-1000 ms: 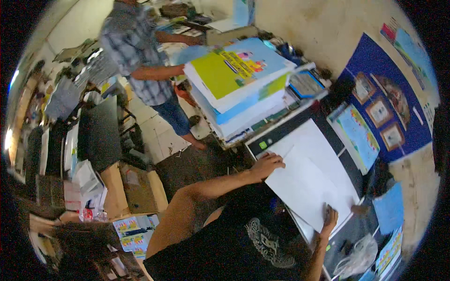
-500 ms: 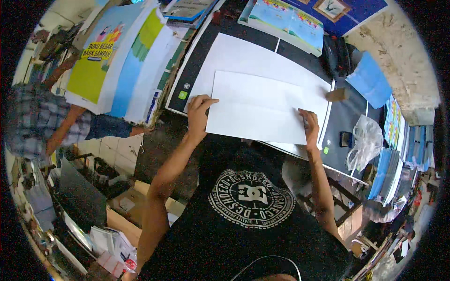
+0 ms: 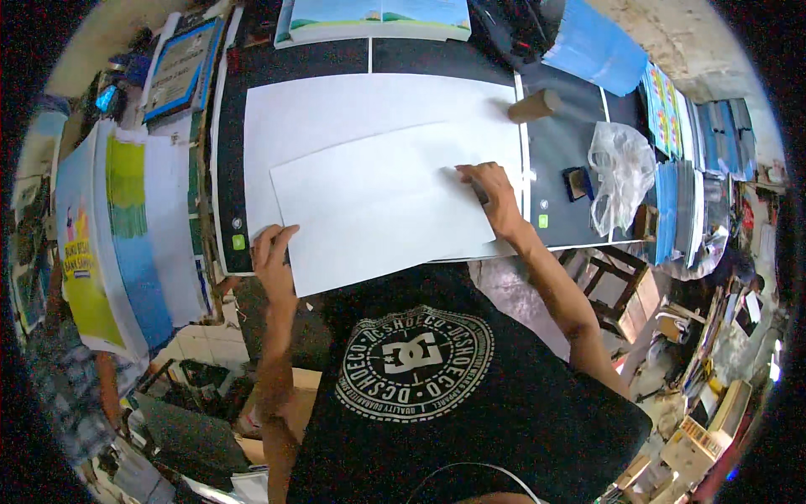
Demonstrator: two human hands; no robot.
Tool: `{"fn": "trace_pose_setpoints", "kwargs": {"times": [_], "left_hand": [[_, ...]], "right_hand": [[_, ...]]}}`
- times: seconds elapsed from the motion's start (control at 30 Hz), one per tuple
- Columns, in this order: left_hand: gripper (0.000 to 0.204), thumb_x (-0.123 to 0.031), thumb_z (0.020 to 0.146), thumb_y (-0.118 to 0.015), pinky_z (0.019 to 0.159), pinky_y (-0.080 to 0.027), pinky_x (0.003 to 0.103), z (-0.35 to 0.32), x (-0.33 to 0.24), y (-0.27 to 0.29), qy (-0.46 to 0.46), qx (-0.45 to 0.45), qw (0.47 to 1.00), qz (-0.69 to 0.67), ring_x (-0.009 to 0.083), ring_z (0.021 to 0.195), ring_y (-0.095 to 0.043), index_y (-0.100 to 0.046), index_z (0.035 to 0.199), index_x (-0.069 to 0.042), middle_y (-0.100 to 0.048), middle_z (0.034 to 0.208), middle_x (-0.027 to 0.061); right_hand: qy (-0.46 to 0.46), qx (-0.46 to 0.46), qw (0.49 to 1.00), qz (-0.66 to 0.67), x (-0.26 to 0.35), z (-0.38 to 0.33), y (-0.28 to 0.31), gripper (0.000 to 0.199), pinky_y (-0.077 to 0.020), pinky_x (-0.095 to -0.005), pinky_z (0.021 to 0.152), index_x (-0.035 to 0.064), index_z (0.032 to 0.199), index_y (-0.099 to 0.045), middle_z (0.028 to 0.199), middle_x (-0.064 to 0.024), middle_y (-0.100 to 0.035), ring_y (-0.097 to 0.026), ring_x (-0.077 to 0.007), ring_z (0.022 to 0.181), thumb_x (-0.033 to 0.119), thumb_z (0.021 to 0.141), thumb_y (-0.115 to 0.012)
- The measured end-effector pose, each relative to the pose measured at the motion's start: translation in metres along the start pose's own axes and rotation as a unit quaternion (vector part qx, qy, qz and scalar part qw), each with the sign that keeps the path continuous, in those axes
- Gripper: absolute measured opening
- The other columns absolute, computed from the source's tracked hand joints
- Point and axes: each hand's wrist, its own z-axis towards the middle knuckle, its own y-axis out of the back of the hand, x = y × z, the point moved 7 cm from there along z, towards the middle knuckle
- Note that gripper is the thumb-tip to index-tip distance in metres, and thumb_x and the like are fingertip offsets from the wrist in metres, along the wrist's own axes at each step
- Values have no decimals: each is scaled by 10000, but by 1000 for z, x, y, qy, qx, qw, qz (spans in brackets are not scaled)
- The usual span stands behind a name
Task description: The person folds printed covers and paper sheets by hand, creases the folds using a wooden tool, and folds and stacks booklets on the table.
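Note:
A blank white sheet of paper (image 3: 378,210) lies tilted over a larger white sheet (image 3: 336,105) on the black table top. Its near left corner reaches past the table's front edge, close to my shirt. My left hand (image 3: 275,252) pinches the left edge of the upper sheet, thumb and fingertips together. At the sheet's right side my right hand (image 3: 497,197) is curled round the edge, fingertips resting on top. A faint crease or shadow shows on the paper beside those fingers. The paper's far right edge blends into the larger sheet.
Beyond the sheets stand printed stacks (image 3: 378,21). A brown cylinder (image 3: 535,106), a small dark blue box (image 3: 577,183) and a clear plastic bag (image 3: 621,172) sit to the right. Tall paper stacks (image 3: 126,227) flank the left; a person in a checked shirt (image 3: 67,420) is partly visible there.
My view has turned, so the table appears straighter and farther left. The upper sheet has rotated, its right side now farther from me. Both hands stay at its sides.

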Motion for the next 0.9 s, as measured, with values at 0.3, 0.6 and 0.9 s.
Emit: {"fn": "trace_pose_setpoints", "kwargs": {"times": [0.3, 0.6, 0.9], "left_hand": [[326, -39, 694, -675, 945, -439, 399, 6, 1, -4, -17, 41, 999, 1, 303, 1052, -590, -713, 1013, -86, -626, 1070, 85], [341, -10, 701, -669, 956, -437, 413, 7, -4, -2, -1, 56, 998, 12, 312, 1078, -577, -700, 1035, -77, -621, 1094, 99], [357, 40, 698, -626, 979, -426, 430, 10, -4, 0, 0, 74, 997, -9, 318, 1098, -567, -688, 1037, -55, -615, 1091, 111]], "right_hand": [[42, 10, 999, -1, 2, 3, -1, 454, -433, -408, 904, 46, 1220, -642, 1094, -135, -616, -549, -335, 997, -14, 782, -535], [41, 21, 998, 30, -10, 5, -6, 568, -449, -416, 894, 35, 1293, -601, 1069, -160, -595, -546, -344, 986, -28, 733, -532], [56, 10, 997, 45, -5, 5, -4, 542, -458, -421, 918, 42, 1315, -590, 1108, -166, -610, -551, -344, 1007, -11, 781, -515]]}}
